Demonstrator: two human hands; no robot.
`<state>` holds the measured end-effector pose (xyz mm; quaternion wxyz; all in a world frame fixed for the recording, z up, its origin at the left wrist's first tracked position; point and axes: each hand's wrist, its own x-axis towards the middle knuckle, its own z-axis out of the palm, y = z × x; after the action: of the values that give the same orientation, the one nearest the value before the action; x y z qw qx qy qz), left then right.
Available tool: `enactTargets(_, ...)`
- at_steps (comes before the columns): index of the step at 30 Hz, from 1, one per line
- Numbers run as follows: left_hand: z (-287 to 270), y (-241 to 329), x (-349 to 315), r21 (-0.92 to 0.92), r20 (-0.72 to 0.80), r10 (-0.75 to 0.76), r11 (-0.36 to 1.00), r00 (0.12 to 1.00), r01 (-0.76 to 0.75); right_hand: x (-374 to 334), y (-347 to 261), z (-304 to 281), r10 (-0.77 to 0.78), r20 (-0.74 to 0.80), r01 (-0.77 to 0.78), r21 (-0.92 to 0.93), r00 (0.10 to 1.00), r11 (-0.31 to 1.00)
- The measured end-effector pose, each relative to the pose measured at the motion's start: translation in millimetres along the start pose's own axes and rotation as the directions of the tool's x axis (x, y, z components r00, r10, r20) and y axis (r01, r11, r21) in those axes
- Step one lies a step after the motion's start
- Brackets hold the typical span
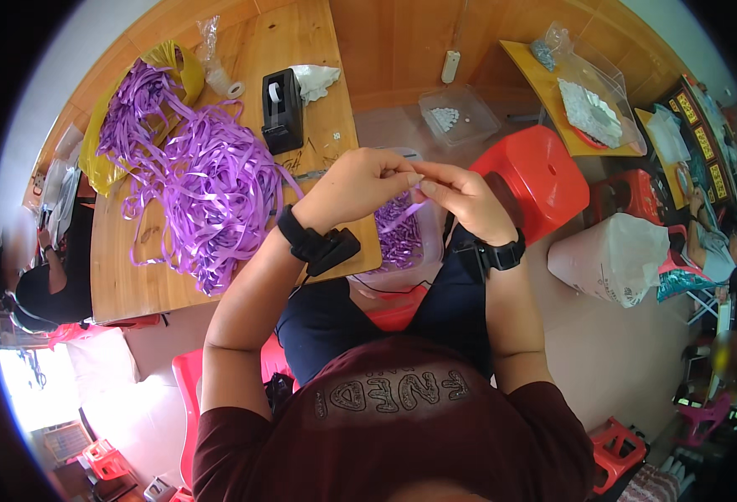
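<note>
I observe the left hand (356, 186) and the right hand (469, 199) meeting at the fingertips in front of the torso; the left fingers are curled, the right fingers extend toward the left thumb; from my remote view I cannot tell whether either hand pinches anything, as the contact area is too small to resolve. A purple strip (400, 218) shows just below the fingertips, above a plastic bin (435, 251) containing purple ribbon pieces (395, 243); to the left, a tangled ribbon pile (218, 188) lies on the wooden table (322, 38), spilling from a yellow bag (97, 163); a black tape dispenser (283, 117) stands beyond the pile; a red stool (544, 180) stands beside the right hand.
</note>
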<state>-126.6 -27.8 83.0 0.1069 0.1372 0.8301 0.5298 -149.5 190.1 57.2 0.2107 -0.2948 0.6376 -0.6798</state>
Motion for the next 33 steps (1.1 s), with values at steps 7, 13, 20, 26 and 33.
enactTargets(7, 15, -9, 0, 0.261, -0.052, 0.098, 0.962, 0.994, -0.081, 4, 18, -22, -0.057, -0.12, -0.024, -0.585, 0.991, 0.811)
enactTargets(13, 4, -24, 2, 0.14, -0.039, 0.092, 0.986, 0.995, -0.086, 32, 39, -39, -0.235, -0.078, 0.088, -0.778, 0.969, 0.622)
enactTargets(20, -20, -44, 4, -0.025, -0.133, -0.058, 0.998, 0.989, 0.055, 68, 52, -48, -0.303, 0.037, 0.22, -0.774, 0.952, 0.594)
enactTargets(26, -24, -35, 3, 0.18, -0.221, -0.02, 0.982, 0.975, 0.061, 91, 87, -54, 0.07, -0.089, -0.093, -0.293, 0.994, 0.951)
enactTargets(33, -15, -63, 6, 0.53, -0.199, 0.333, 0.828, 0.922, -0.185, 91, 128, -22, 0.02, 0.03, -0.014, -0.205, 0.999, 0.979)
